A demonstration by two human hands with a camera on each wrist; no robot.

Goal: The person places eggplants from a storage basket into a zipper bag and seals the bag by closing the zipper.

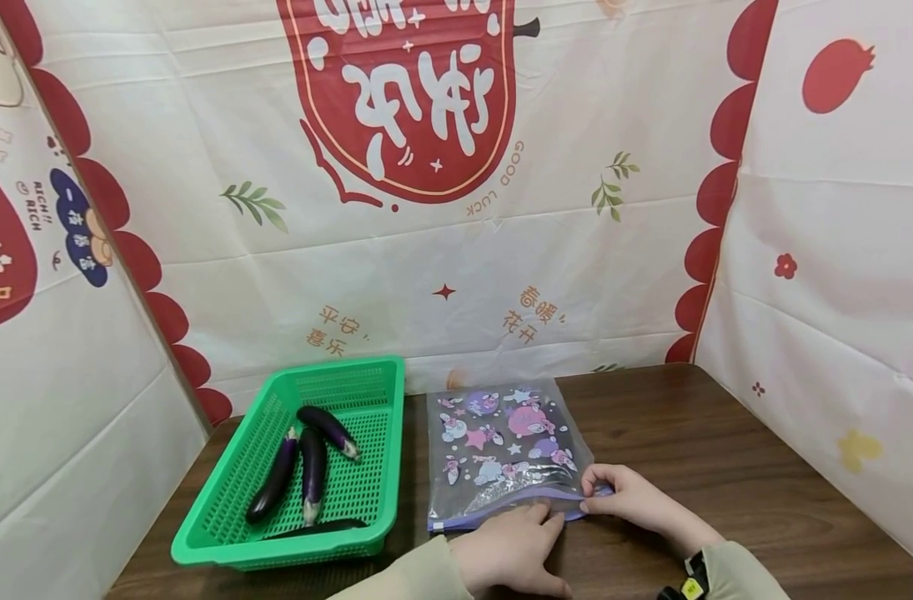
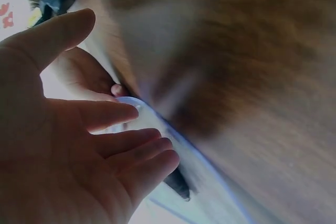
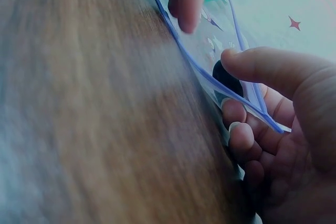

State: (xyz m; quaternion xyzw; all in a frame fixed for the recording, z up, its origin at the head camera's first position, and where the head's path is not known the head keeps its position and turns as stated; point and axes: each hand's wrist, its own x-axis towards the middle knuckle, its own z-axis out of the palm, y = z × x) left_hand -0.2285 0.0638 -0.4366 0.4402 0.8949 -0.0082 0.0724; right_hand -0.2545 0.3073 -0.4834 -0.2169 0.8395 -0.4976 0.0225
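Observation:
A clear zip bag (image 1: 501, 442) printed with pink and purple cartoon figures lies on the table, its purple zip edge toward me. My right hand (image 1: 639, 502) pinches the bag's right corner between thumb and curled fingers. At the bag's mouth is my left hand (image 1: 512, 546), its fingers extended over the zip edge. The right wrist view shows the purple edges (image 3: 210, 77) parted into a gap. A dark shape (image 2: 178, 184) appears beyond the left fingers in the left wrist view; its kind is unclear. Several eggplants (image 1: 313, 471) lie in a green basket (image 1: 390, 500).
The basket stands left of the bag on the dark wooden table (image 1: 726, 467). Printed white cloth (image 1: 426, 258) walls the table at the back and both sides. A dark band with a yellow patch (image 1: 692, 583) is on the right wrist.

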